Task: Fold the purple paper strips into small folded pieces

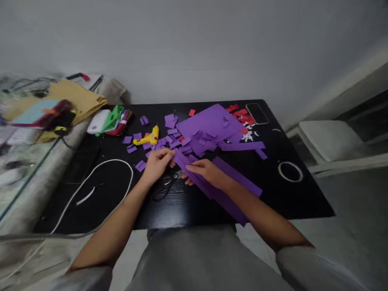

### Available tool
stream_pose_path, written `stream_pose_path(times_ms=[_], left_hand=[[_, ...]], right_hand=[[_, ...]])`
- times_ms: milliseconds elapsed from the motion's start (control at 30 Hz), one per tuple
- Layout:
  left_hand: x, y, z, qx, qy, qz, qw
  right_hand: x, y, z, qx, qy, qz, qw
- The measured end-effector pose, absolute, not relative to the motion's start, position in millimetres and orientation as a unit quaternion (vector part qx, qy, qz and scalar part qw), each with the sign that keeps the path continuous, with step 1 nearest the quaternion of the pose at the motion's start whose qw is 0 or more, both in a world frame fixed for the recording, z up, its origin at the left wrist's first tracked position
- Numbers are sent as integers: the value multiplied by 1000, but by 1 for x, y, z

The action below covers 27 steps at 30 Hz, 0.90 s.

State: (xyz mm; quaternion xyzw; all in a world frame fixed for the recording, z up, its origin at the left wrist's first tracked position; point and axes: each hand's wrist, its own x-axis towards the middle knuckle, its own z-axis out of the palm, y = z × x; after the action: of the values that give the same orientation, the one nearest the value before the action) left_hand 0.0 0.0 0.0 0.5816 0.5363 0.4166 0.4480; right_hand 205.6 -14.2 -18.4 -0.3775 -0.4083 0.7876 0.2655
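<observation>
A purple strip (200, 185) of thin sheet, paper or felt, slants between my hands above the table. My left hand (157, 163) pinches its upper left end between thumb and fingers. Farther along, my right hand (209, 173) grips the same strip with the thumb on top. Black-handled scissors (163, 195) lie below my left hand, their blades partly hidden. Under my right forearm is a wider purple piece (248, 186). Small cut purple pieces (185, 142) are scattered just beyond my hands, beside a yellow glue gun (148, 138) and a large purple sheet (209, 119).
Red pieces (244, 116), white scraps (247, 135) and a phone (257, 114) lie at the back right. A tape roll (290, 171) rests at right. A white cable (74, 195) loops at left, near folded coloured sheets (112, 120). A wall (188, 52) stands behind.
</observation>
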Motion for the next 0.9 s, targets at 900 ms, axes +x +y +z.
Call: stream_pose_path(times_ms=[900], left_hand=[[9, 5, -25, 550, 512, 339, 566]], right_hand=[[207, -10, -41, -379, -417, 781, 270]])
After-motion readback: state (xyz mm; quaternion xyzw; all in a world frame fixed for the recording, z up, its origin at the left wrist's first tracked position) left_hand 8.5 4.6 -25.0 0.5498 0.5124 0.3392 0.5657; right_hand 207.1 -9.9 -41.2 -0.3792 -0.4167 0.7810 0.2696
